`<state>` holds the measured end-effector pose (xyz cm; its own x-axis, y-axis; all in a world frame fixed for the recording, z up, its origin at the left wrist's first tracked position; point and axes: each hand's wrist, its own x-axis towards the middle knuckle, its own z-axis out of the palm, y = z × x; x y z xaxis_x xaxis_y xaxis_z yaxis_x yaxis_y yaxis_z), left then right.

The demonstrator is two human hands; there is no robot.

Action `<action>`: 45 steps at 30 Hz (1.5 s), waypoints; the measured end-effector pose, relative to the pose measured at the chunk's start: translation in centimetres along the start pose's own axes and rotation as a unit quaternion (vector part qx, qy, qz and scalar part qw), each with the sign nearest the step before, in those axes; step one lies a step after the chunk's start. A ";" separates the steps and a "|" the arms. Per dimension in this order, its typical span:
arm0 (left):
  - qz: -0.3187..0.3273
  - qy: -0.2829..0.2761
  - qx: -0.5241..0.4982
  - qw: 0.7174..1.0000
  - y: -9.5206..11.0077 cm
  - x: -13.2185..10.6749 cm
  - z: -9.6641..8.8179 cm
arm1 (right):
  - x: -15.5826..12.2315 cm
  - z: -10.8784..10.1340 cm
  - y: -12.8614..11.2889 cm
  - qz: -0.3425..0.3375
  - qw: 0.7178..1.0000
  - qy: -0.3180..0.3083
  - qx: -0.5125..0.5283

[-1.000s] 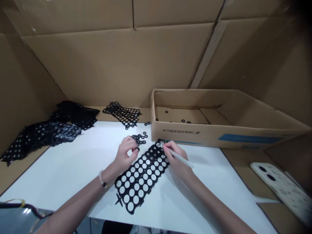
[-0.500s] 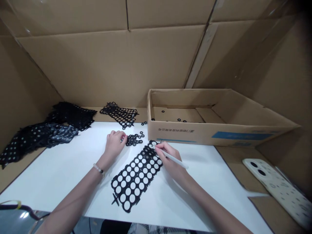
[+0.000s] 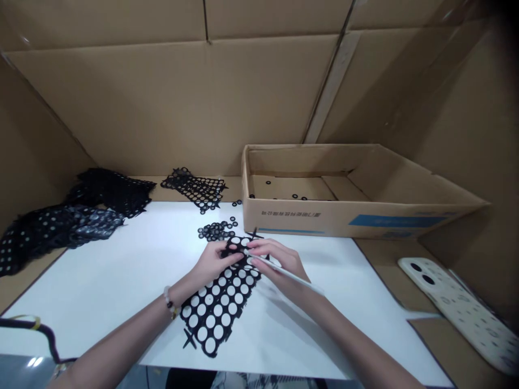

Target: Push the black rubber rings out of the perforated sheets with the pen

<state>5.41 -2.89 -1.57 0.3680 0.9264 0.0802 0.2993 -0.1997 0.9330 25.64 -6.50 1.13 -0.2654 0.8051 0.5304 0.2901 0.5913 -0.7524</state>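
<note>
A black perforated sheet with rows of round holes lies slantwise on the white tabletop, the white showing through. My left hand is at its far end, thumb and fingers closed on the sheet's left edge. In my right hand is a slim white pen-like stick, its tip down at the far part of the sheet, close to my left thumb. The fingers of both hands hide part of the sheet there. Just beyond my left hand lies a pile of small black rings.
An open cardboard box with a few black rings inside stands at the back right. Another perforated black sheet lies at the back. Crumpled black sheets are heaped at left. A phone in a spotted case rests at right.
My left hand has moved from the ring pile right and nearer to the sheet's far end. My right hand stays there with the stick. The view has shifted slightly.
</note>
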 end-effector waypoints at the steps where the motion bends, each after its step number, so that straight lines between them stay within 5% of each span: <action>1: -0.010 0.023 -0.009 1.000 0.0 0.0 -0.1 | 0.0 -0.1 -0.1 0.007 1.000 0.018 -0.007; 6: -0.040 0.088 -0.050 0.994 -0.1 0.1 -0.2 | -0.2 -0.1 -0.9 0.069 0.996 0.045 -0.019; 13: -0.009 0.081 -0.031 0.996 -0.3 -0.4 0.3 | -0.6 0.6 -0.6 0.132 0.988 0.084 0.003; 36: -0.003 0.096 -0.011 0.995 0.5 -0.7 0.5 | -0.6 0.6 -0.4 0.136 0.986 0.089 0.031; 45: 0.047 0.092 0.017 0.995 0.5 -0.7 0.5 | -0.5 0.6 -0.4 0.136 0.988 0.071 0.020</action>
<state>5.69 -3.81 -1.34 0.2303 0.9450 0.2321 0.3016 -0.2961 0.9063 25.12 -7.20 0.95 -0.0493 0.9340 0.3537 0.2951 0.3520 -0.8883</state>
